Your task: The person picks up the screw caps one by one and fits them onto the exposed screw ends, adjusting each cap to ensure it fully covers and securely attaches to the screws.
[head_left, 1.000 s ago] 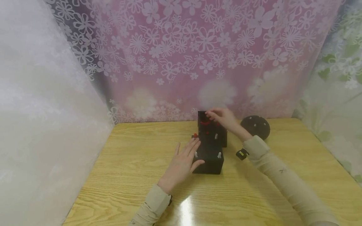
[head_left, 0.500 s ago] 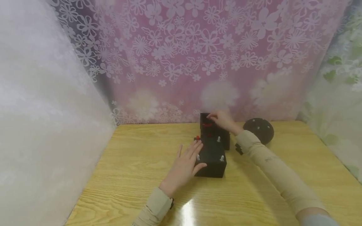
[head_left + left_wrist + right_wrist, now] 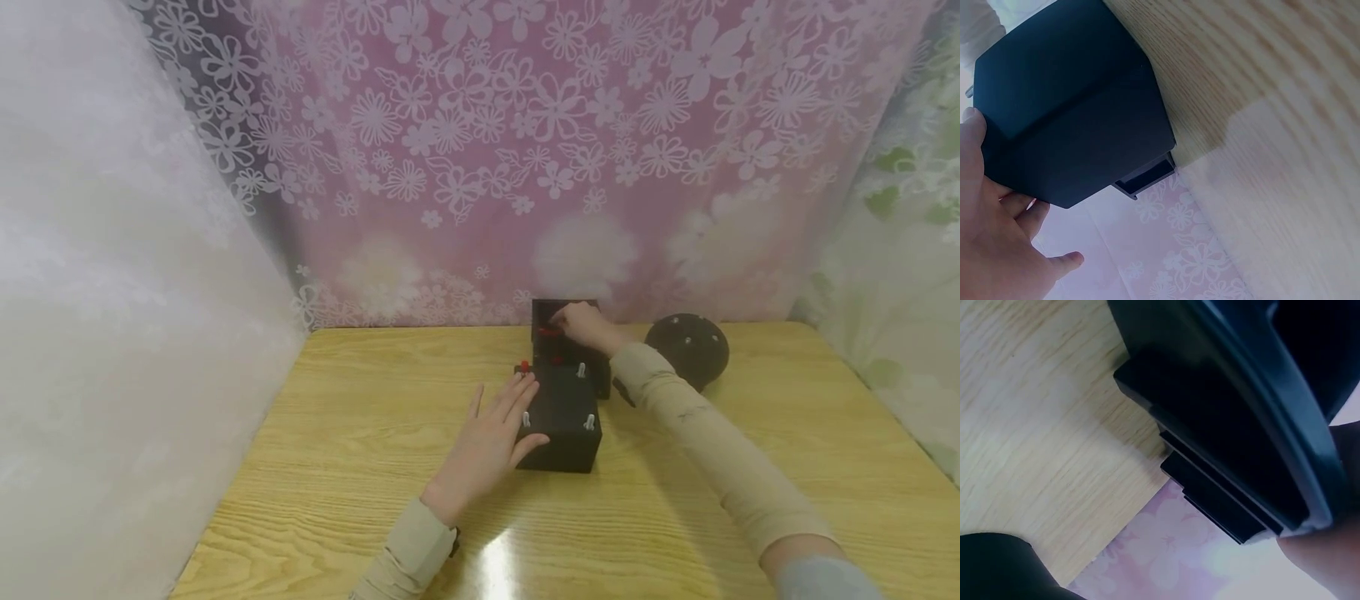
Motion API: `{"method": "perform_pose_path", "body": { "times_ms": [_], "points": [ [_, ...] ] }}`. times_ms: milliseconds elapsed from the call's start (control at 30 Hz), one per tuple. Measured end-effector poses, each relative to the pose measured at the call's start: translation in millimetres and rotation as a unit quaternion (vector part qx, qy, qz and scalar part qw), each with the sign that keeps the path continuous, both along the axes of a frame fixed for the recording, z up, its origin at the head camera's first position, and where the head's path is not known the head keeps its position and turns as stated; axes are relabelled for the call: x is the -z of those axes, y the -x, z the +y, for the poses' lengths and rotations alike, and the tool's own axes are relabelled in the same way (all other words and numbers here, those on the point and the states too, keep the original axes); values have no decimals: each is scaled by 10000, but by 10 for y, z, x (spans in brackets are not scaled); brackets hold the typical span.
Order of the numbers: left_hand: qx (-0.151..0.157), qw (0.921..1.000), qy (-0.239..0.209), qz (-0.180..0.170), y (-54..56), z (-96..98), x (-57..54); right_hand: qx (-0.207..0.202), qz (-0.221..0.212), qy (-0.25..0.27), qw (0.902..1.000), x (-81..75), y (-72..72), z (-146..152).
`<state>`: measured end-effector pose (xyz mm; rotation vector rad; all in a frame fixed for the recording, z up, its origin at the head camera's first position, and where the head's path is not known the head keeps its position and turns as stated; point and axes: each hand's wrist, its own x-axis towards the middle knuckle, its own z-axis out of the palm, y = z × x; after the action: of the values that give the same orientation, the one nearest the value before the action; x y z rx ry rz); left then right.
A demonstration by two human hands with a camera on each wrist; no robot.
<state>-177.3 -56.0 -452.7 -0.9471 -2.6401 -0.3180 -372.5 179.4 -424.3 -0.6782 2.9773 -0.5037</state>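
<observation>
A black box (image 3: 561, 433) with silver toggle-like pegs on top stands on the table. My left hand (image 3: 483, 442) rests along its left side and top, fingers straight and spread; the left wrist view shows that hand (image 3: 1004, 244) against the box (image 3: 1072, 112). A red knob (image 3: 524, 366) sits just beyond its fingertips. Behind the box rises a black upright part (image 3: 543, 312) with red marks on it. My right hand (image 3: 588, 327) reaches to this part, its fingers bent at the front of it. Whether they pinch something is hidden. In the right wrist view, black ridged housing (image 3: 1229, 412) covers most of that hand.
A black round object (image 3: 688, 346) with silver pegs stands to the right, near my right forearm. The wooden table (image 3: 360, 417) ends at the back against a pink flowered curtain (image 3: 450, 167). A pale curtain (image 3: 112, 333) hangs at the left.
My right hand has moved slightly down and in toward the black upright part, its fingers more bent. The left hand stays on the box; the whole view has shifted a little.
</observation>
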Motion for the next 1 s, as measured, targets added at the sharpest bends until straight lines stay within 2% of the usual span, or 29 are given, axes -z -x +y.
{"method": "perform_pose_path", "body": {
  "times_ms": [167, 400, 567, 800, 1000],
  "points": [
    [26, 9999, -22, 137, 3, 3, 8, -42, 74, -262, 9996, 69, 38, -38],
    [20, 9995, -87, 292, 17, 18, 20, -129, 124, -319, 9993, 118, 68, -75],
    [-44, 9996, -70, 272, 35, 31, 19, -212, 238, -312, 9990, 154, 108, -72],
    [-73, 9997, -90, 213, 71, 38, 15, -334, 488, -284, 9978, 127, 123, -101],
    [-122, 9997, 4, 209, 97, 56, 43, -184, 492, -419, 9977, 173, 126, -127]
  ]
}}
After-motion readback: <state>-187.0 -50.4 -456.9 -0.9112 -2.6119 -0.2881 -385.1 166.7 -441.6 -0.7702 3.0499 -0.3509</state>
